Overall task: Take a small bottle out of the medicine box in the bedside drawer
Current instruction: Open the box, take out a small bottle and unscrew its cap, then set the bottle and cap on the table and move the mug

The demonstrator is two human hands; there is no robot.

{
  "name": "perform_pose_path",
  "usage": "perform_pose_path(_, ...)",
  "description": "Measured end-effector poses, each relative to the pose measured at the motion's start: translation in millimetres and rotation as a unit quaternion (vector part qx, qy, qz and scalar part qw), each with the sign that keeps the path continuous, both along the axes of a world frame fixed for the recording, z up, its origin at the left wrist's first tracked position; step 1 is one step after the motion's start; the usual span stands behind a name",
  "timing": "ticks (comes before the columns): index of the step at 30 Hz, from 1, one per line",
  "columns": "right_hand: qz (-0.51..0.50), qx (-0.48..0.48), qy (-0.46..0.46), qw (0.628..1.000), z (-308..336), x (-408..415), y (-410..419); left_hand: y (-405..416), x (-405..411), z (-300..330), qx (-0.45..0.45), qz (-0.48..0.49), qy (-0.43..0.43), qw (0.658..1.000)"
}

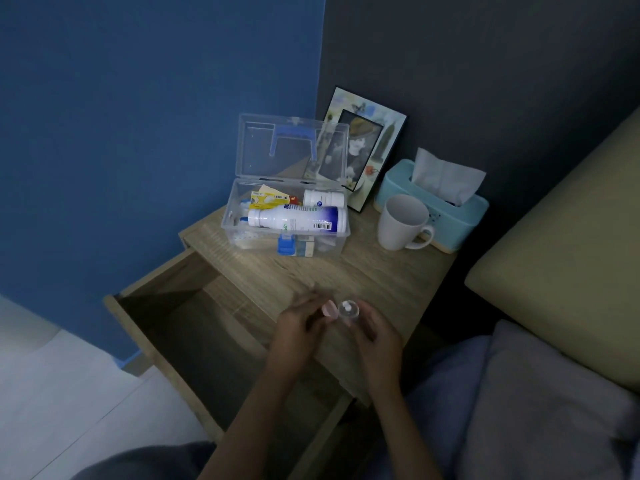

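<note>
Head view, nearest first: both forearms reach forward over the open drawer point(194, 344), which is pulled well out of the bedside table point(363, 271) and looks bare inside, so the medicine box must already have been lifted out of it. Just past the drawer's edge, above the tabletop, the right hand point(375, 336) holds a small clear bottle point(348, 310) upright, fingers curled around its body; seen from above, something white sits in its mouth. The left hand point(300, 318) is close against it, fingertips pinching a pale pink cap point(329, 310) that appears hinged or tipped aside from the neck, probably to get at the contents. The light is dim and the hands slightly blurred, so the exact finger placement is hard to read. Farther back the medicine box point(287, 216) stands on the tabletop with its clear lid propped upright, which leaves the contents reachable: a large white bottle point(298, 220) lying across the top, a smaller white one behind it, and some packets. To its right stand a white mug point(403, 223) and a blue tissue box point(436, 206), and a picture frame point(363, 147) leans on the wall behind. The taking-out seems done.
</note>
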State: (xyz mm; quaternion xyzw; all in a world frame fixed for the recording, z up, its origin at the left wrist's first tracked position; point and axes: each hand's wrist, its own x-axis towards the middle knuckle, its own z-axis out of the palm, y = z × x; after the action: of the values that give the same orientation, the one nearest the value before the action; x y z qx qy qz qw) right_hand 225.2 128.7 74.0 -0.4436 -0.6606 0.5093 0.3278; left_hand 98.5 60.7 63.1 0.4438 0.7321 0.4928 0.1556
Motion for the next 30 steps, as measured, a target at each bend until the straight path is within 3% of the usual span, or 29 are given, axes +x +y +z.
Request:
perform_pose_path(7,0.014,0.106,-0.134,0.985,-5.8,2.6,-4.4,0.2,-3.7,-8.3,-0.014,0.021,0.067,0.997)
perform_pose_path(18,0.024,0.13,-0.186,0.974,-5.9,2.1,-6.0,-4.2,-6.4,-2.5,-0.101,-0.025,0.12,0.987)
perform_pose_path(21,0.025,0.13,-0.188,0.973,-5.2,2.1,-6.5,-8.4,-10.0,-2.0,-0.15,-0.033,0.174,0.973)
perform_pose_path(26,0.019,0.123,-0.183,0.975,-5.9,2.1,-6.5,-19.8,-21.8,-4.0,-0.256,-0.054,0.295,0.919)
perform_pose_path(30,0.016,0.093,-0.162,0.982,-4.5,1.3,-5.5,-21.2,-25.5,-4.5,-0.278,-0.081,0.33,0.898)
